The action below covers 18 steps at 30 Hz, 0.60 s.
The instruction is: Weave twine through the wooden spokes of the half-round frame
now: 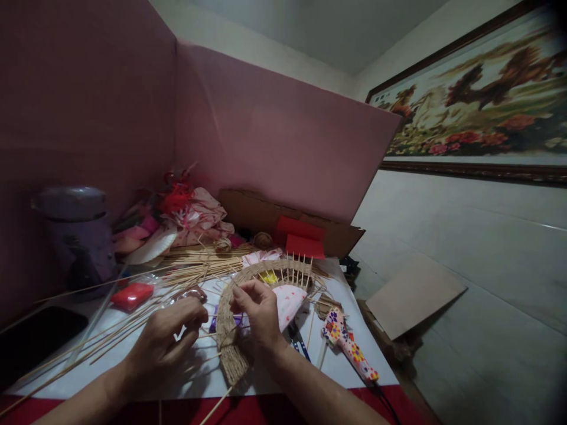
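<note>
A curved band wrapped in brown twine [227, 307] lies on the white table top, with thin wooden sticks poking out along its edges. My right hand [259, 313] is over the band's left side, thumb and fingertips pinched together; what they hold is too small to make out. Left of the band, my left hand [170, 336] hovers with its fingers curled and the fingertips near the thumb; nothing can be clearly made out in it. Inside the curve sits a white cloth with red spots [289, 302].
A flowered glue gun [349, 342] and dark-handled scissors [299, 342] lie to the right. Long sticks [195, 264] spread behind and to the left, near a red packet [132, 295]. A dark phone [39, 342] and a lilac container [80, 242] stand far left.
</note>
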{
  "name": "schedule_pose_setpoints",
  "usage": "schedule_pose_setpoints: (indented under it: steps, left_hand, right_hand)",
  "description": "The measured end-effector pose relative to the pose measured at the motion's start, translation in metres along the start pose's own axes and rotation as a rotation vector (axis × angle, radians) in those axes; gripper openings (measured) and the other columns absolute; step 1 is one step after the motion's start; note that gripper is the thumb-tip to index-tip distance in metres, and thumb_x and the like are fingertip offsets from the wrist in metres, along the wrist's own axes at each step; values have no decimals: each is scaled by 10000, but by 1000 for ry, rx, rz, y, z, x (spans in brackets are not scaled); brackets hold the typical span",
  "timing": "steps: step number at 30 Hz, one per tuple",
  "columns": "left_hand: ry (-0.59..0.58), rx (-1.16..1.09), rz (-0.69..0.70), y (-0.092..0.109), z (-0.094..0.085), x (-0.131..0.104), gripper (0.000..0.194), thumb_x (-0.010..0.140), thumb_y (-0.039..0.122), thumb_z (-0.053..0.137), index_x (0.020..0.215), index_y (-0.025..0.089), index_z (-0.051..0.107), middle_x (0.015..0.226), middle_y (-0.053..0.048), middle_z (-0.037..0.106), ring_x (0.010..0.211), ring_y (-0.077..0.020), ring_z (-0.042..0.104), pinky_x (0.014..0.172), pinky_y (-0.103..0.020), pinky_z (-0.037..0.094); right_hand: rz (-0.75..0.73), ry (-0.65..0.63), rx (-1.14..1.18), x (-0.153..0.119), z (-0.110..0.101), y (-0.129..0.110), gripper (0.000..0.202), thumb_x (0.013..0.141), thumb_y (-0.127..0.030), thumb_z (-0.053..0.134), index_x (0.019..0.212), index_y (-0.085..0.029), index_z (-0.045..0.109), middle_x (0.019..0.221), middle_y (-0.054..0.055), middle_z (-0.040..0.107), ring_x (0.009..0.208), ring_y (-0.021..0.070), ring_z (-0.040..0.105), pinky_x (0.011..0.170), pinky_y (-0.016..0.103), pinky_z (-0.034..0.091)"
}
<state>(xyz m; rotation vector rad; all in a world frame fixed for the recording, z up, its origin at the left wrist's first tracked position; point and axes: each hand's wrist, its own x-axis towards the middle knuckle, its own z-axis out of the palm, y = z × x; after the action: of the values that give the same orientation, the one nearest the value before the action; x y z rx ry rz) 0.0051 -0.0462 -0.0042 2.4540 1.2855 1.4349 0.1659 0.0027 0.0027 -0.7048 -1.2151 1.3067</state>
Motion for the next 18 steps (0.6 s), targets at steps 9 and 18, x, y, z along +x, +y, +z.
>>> schedule_pose_setpoints:
  steps: [9,18]
  left_hand:
    - [56,-8,-178,-6,-4,7,267,858,321,352,678,211,517,691,-16,594,662,-147,550,623,-238,441]
    - [-90,116,-409,-21,-3,10,414,874,436,279,654,198,537,574,0,542,546,-141,507,531,-239,382]
  right_hand:
    - [-52,-12,26,-19,7,7,197,792,-353,594,763,-166,538,526,-58,480,456,55,411,444,176,312]
    - [-237,-163,-236,-39,1,9,184,848,-312,517,775,-152,569,536,-37,472,483,81,431,489,217,337]
